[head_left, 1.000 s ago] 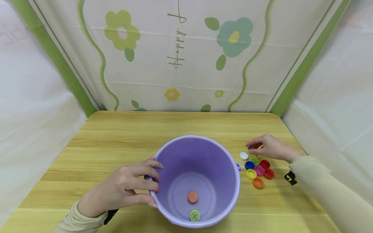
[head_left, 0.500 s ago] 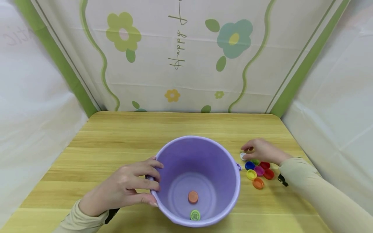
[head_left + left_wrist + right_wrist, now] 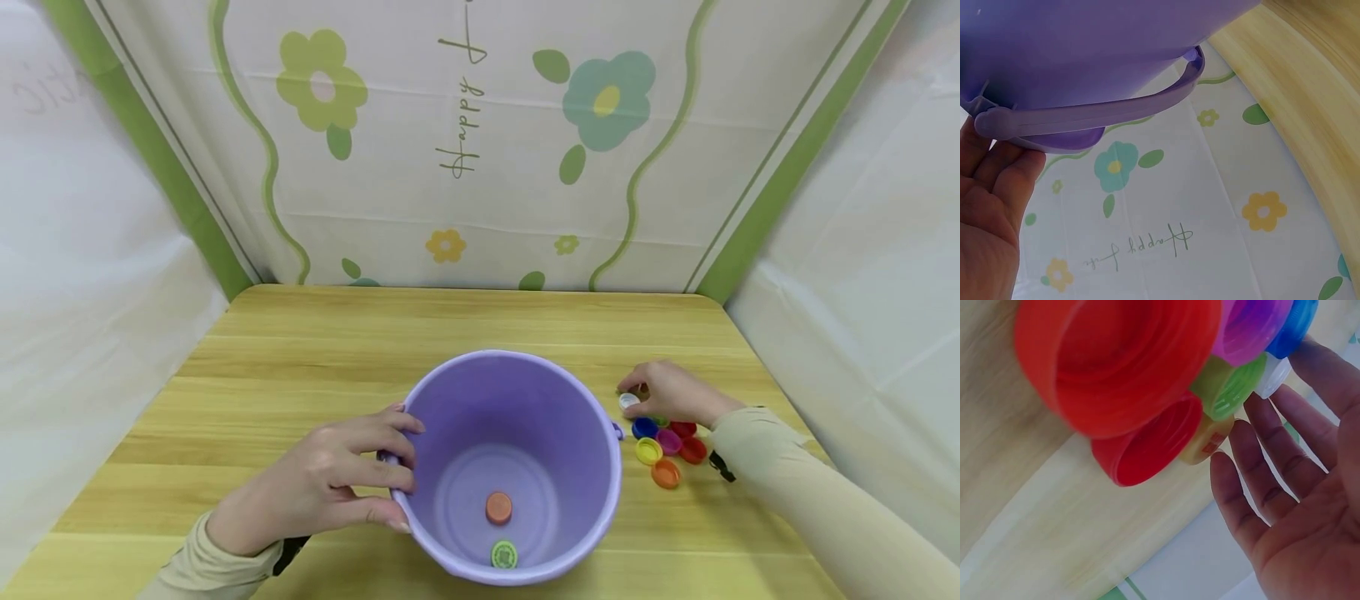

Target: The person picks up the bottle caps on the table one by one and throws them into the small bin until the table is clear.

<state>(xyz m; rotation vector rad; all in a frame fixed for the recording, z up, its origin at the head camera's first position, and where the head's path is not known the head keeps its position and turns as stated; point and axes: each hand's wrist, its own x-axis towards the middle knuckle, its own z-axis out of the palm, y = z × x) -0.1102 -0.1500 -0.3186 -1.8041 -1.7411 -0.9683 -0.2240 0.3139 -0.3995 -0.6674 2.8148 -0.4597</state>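
My left hand (image 3: 337, 471) grips the left rim of a purple bucket (image 3: 510, 392), fingers over the edge and thumb at the outside front. In the left wrist view the bucket's handle (image 3: 1104, 115) hangs along its outer wall. An orange bottle cap (image 3: 498, 507) and a green bottle cap (image 3: 504, 554) lie on the bucket floor. On the table to the right, my right hand (image 3: 671, 393) has thumb and fingertips around a white bottle cap (image 3: 628, 402). Under that hand, a light green cap (image 3: 1232, 387) and a gold cap (image 3: 1209, 441) show in the right wrist view.
Beside the right hand lie loose caps: blue (image 3: 644, 428), magenta (image 3: 668, 442), yellow (image 3: 648, 451), orange (image 3: 666, 474) and two red, one nearer (image 3: 693, 450). The wooden table (image 3: 300, 358) ends at a flowered cloth backdrop (image 3: 495, 200).
My right hand has moved left and slightly down from above the gold cap, and its fingers have closed around the white cap. The left hand keeps its hold on the bucket.
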